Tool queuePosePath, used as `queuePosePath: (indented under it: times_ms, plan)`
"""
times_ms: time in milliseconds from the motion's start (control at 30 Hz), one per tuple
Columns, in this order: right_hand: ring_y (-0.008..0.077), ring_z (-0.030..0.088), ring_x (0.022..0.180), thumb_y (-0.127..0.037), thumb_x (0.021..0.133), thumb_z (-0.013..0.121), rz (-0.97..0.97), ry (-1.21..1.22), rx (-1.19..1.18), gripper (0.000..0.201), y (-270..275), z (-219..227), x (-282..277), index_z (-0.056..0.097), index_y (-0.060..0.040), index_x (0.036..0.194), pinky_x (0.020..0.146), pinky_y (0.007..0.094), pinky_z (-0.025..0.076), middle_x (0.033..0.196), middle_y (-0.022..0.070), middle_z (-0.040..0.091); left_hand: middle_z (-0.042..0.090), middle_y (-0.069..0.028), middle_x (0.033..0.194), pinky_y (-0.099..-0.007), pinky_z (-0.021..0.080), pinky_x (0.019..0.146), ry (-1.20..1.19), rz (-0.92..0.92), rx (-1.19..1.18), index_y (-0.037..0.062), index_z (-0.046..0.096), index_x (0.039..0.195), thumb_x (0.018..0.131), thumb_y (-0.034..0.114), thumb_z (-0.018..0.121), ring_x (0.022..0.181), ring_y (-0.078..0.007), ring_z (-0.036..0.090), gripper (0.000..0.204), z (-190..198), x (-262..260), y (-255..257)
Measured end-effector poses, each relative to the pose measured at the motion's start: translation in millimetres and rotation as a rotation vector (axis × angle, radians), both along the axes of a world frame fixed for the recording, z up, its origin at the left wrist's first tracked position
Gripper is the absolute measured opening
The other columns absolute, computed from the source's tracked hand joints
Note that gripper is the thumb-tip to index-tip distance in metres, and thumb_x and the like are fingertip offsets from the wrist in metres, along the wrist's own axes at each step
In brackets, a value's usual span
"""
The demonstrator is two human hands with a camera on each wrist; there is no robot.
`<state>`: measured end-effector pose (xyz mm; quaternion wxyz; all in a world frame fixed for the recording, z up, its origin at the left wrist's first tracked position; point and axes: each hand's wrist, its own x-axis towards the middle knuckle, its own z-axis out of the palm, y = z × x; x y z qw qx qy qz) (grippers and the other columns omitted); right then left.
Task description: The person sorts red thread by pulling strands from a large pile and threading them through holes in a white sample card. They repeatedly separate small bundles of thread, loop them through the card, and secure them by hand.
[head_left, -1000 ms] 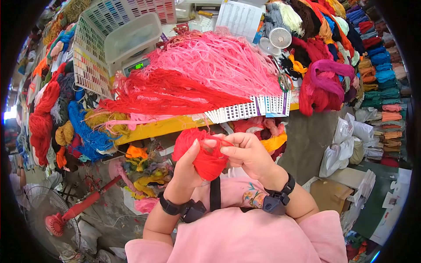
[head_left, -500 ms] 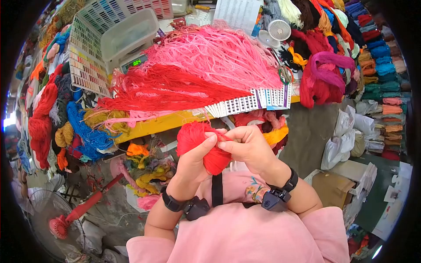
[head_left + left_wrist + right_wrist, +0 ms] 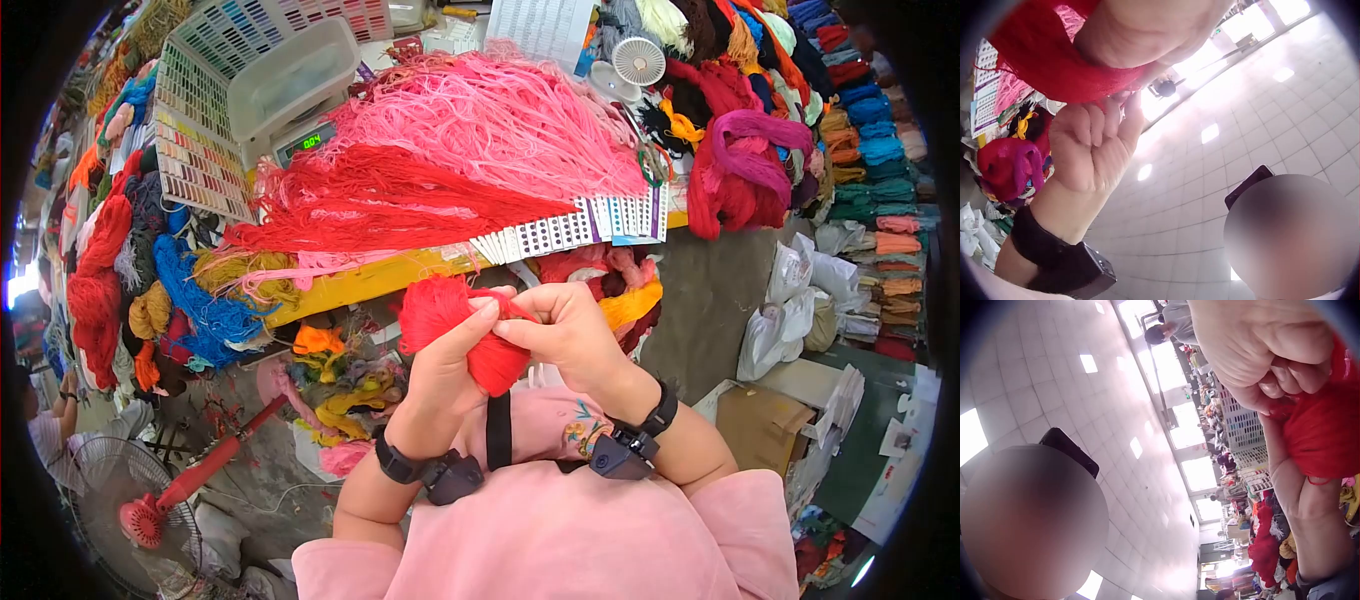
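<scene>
Left hand wrapped round red yarn ball, held above lap, in front of yellow table. Right hand pinching loose strand at ball's top. Risks: strand could slip from pinch & unwind; ball may drop onto floor scraps. Scale display reads approx "004"; other writing too small.

Left hand hides the near side of the red yarn bundle; right hand fingertips are buried in it.
</scene>
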<state>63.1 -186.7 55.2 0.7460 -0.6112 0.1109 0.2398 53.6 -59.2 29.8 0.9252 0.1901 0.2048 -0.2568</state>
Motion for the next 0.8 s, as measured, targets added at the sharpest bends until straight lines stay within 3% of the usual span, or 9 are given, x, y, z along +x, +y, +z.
queuePosePath:
  times_ms: [100, 233, 300, 367, 433, 500, 633, 733, 800]
  plan:
    - [0.0014, 0.046, 0.052, -0.003, 0.074, 0.056, -0.017, 0.017, -0.001, 0.007, -1, -1, 1, 0.06, 0.0007, 0.078, 0.044, 0.015, 0.035, 0.062, -0.0002, 0.055, 0.055, -0.0097, 0.091, -0.0316, 0.043, 0.077, -0.006, -0.016, -0.005, -0.0015, 0.049, 0.097, 0.078, 0.01, 0.051, 0.083, -0.019, 0.054, 0.022, -5, 0, 0]
    - [0.0005, 0.044, 0.051, -0.003, 0.074, 0.056, -0.078, 0.027, 0.075, 0.007, -8, -4, 0, 0.06, 0.0005, 0.079, 0.043, 0.0142, 0.032, 0.064, -0.0004, 0.055, 0.055, -0.0099, 0.092, -0.0315, 0.043, 0.076, 0.02, -0.008, -0.031, -0.0018, 0.05, 0.096, 0.078, 0.01, 0.051, 0.083, -0.0184, 0.054, 0.021, -6, 1, -1]
    - [0.0023, 0.047, 0.058, -0.003, 0.075, 0.054, -0.052, 0.085, 0.333, 0.01, -19, -9, 1, 0.06, 0.0019, 0.082, 0.049, 0.0176, 0.039, 0.071, 0.001, 0.058, 0.055, -0.0101, 0.092, -0.0313, 0.043, 0.077, -0.011, -0.027, -0.038, -0.0019, 0.05, 0.096, 0.08, 0.012, 0.05, 0.084, -0.0181, 0.054, 0.022, -7, 1, -1]
    - [0.0021, 0.047, 0.057, -0.003, 0.075, 0.055, -0.044, 0.174, 0.432, 0.01, -26, -10, 4, 0.06, 0.0014, 0.083, 0.049, 0.0179, 0.038, 0.071, 0.0005, 0.057, 0.055, -0.0102, 0.093, -0.0311, 0.042, 0.078, -0.04, -0.047, -0.044, -0.002, 0.05, 0.096, 0.081, 0.015, 0.049, 0.085, -0.0178, 0.054, 0.023, -14, -1, 1]
    - [0.0019, 0.046, 0.056, -0.003, 0.074, 0.055, -0.041, 0.263, 0.53, 0.011, -21, 0, 6, 0.06, 0.0009, 0.084, 0.048, 0.0182, 0.037, 0.071, 0.0, 0.057, 0.054, -0.012, 0.098, -0.0321, 0.04, 0.082, -0.08, -0.017, -0.22, -0.0028, 0.049, 0.099, 0.084, 0.025, 0.043, 0.09, -0.019, 0.052, 0.032, -25, -3, 2]
    - [0.0018, 0.043, 0.052, -0.003, 0.074, 0.056, 0.006, 0.145, 0.063, 0.009, -9, 16, 7, 0.059, -0.0002, 0.081, 0.045, 0.018, 0.034, 0.067, -0.0008, 0.056, 0.054, -0.0119, 0.097, -0.0321, 0.042, 0.08, -0.06, -0.03, -0.172, -0.0023, 0.05, 0.099, 0.086, 0.027, 0.04, 0.089, -0.0186, 0.052, 0.034, -15, -2, -3]
    - [0.0016, 0.037, 0.047, -0.005, 0.074, 0.056, 0.023, 0.049, -0.009, 0.007, -10, -2, 2, 0.059, -0.0015, 0.079, 0.042, 0.0172, 0.028, 0.062, -0.0018, 0.053, 0.051, -0.0125, 0.102, -0.0329, 0.041, 0.08, -0.12, -0.041, -0.151, -0.0032, 0.048, 0.103, 0.088, 0.033, 0.032, 0.092, -0.0192, 0.051, 0.043, -6, 0, -5]
    - [0.0011, 0.036, 0.047, -0.007, 0.075, 0.056, 0.045, 0.131, 0.153, 0.006, -26, -8, 2, 0.058, -0.0019, 0.078, 0.041, 0.017, 0.026, 0.06, -0.0025, 0.05, 0.05, -0.0129, 0.106, -0.0336, 0.041, 0.081, -0.266, -0.028, -0.158, -0.004, 0.044, 0.107, 0.088, 0.036, 0.027, 0.094, -0.0198, 0.05, 0.047, -13, -3, -4]
    - [0.001, 0.033, 0.045, -0.008, 0.075, 0.056, -0.083, 0.301, 0.487, 0.007, -29, -6, 3, 0.059, -0.0018, 0.077, 0.04, 0.0169, 0.024, 0.056, -0.0039, 0.047, 0.048, -0.0133, 0.108, -0.0335, 0.039, 0.082, -0.291, -0.045, -0.149, -0.0041, 0.042, 0.11, 0.088, 0.036, 0.026, 0.096, -0.0203, 0.049, 0.048, -20, -5, 1]
